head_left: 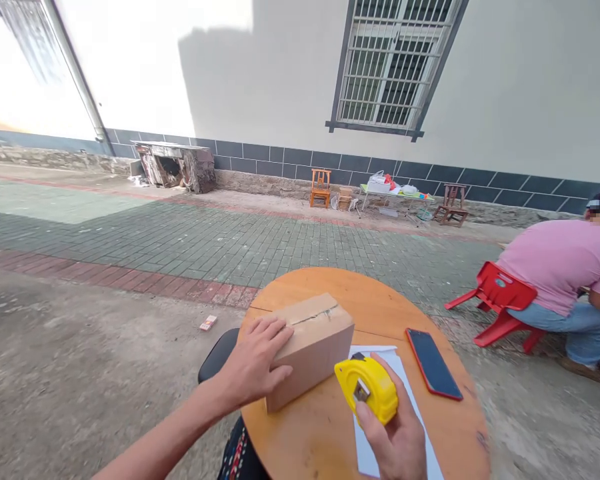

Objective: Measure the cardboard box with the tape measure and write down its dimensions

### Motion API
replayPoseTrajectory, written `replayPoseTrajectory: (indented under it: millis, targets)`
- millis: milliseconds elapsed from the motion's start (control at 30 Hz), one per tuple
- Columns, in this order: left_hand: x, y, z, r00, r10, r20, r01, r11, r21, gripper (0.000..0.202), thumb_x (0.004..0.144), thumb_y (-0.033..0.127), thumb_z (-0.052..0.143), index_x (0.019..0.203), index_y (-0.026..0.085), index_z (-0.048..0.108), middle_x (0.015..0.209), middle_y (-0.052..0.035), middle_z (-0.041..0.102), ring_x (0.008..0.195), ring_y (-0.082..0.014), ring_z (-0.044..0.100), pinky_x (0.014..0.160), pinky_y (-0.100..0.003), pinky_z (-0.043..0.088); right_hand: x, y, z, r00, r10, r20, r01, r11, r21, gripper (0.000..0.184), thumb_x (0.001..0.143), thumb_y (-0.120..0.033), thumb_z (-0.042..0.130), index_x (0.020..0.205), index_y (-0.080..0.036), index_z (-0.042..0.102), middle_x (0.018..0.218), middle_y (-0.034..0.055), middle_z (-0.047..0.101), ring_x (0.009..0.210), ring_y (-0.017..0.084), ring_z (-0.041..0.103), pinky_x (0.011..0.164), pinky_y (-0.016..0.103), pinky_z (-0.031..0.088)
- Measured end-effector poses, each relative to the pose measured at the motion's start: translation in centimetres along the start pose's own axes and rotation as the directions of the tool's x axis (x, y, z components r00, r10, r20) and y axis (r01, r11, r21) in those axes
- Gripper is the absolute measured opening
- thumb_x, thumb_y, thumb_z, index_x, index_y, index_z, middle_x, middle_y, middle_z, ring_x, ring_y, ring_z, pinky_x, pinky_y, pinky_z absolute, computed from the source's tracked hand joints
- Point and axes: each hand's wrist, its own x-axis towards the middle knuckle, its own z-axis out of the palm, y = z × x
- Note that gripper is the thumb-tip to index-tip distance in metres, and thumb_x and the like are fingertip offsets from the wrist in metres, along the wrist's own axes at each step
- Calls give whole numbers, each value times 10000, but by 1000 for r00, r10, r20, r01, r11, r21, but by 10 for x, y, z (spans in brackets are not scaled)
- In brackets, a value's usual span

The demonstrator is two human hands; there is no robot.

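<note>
A brown cardboard box (pixel 313 357) rests on the round wooden table (pixel 300 447), with a taped seam along its top. My left hand (pixel 257 363) grips its left end, the fingers lying over the top and the thumb against the near side. In my right hand (pixel 397 427) is a yellow tape measure (pixel 367 389), held above the table just right of the box. No blade is visibly drawn out of it. Beneath that hand lie white paper sheets (pixel 420 440), partly covered by the hand and the box.
A red-edged smartphone (pixel 434 365) lies right of the paper. A person in a pink shirt (pixel 555 267) sits on a red plastic chair (pixel 505 293) at the right. Behind the table edge stands a dark seat (pixel 217 357). A small packet (pixel 208 323) lies on the ground.
</note>
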Motion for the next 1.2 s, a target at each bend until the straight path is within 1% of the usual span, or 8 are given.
replayPoseTrajectory:
  millis: [200, 400, 600, 733, 833, 933, 1033, 1200]
  targets:
    - [71, -54, -44, 987, -118, 113, 133, 982, -136, 280, 810, 364, 555, 1004, 212, 689, 1042, -59, 688, 983, -246, 606, 858, -326, 431, -10, 4, -3, 996, 18, -91, -17, 1000, 19, 593, 785, -427, 691, 1319, -215, 544, 1305, 117, 629, 1147, 298, 634, 911, 335, 565]
    - [108, -69, -8, 974, -191, 121, 208, 967, -149, 310, 917, 449, 575, 976, 148, 622, 946, -35, 639, 840, -170, 610, 797, -369, 503, -8, 7, 4, 994, 54, -95, -50, 998, 42, 580, 797, -479, 686, 1293, -207, 558, 1306, 127, 624, 1151, 303, 633, 905, 335, 568]
    - [94, -55, 19, 985, -156, 70, 170, 939, -299, 188, 848, 324, 581, 952, 178, 637, 959, -40, 646, 964, -213, 585, 883, -345, 442, 5, 11, 1, 992, 125, 6, -125, 981, 152, 543, 830, -479, 658, 1278, -209, 512, 1245, 127, 657, 1091, 268, 664, 905, 332, 562]
    - [64, -15, 14, 972, -235, -2, 209, 870, -446, 330, 895, 363, 378, 1028, 173, 613, 1042, -86, 642, 1024, -231, 558, 878, -330, 424, 10, 16, 2, 995, 71, 67, -82, 980, 183, 486, 843, -429, 651, 1268, -234, 518, 1290, 114, 638, 1139, 257, 638, 943, 346, 539]
    - [36, 22, 15, 966, -164, 199, 252, 767, -590, 421, 881, 493, 371, 847, 170, 639, 822, -56, 669, 693, -161, 589, 609, -263, 439, 8, 17, 8, 993, -14, 115, -7, 984, 180, 451, 851, -404, 638, 1258, -236, 545, 1364, 120, 593, 1213, 273, 596, 989, 376, 514]
    - [19, 42, 19, 897, -77, 436, 419, 469, -778, 492, 771, 642, 528, 763, 157, 607, 694, -33, 644, 504, -93, 490, 468, -215, 340, 3, 17, 12, 983, -116, 144, 95, 985, 147, 413, 857, -373, 624, 1248, -251, 570, 1343, 102, 615, 1228, 265, 588, 1019, 381, 496]
    - [15, 42, 21, 854, -105, 509, 519, 212, -828, 514, 614, 642, 705, 711, 160, 559, 605, 10, 581, 447, -60, 431, 429, -195, 303, -4, 18, 12, 963, -215, 164, 205, 976, 76, 374, 864, -337, 600, 1226, -244, 597, 1283, 103, 659, 1203, 263, 610, 1020, 378, 498]
    - [14, 38, 25, 801, -151, 580, 598, 264, -757, 614, 592, 732, 666, 779, 152, 594, 616, 0, 595, 405, -83, 469, 343, -200, 262, -15, 20, 5, 944, -297, 145, 303, 953, -23, 350, 847, -311, 618, 1191, -252, 629, 1249, 110, 682, 1165, 295, 638, 952, 411, 552]
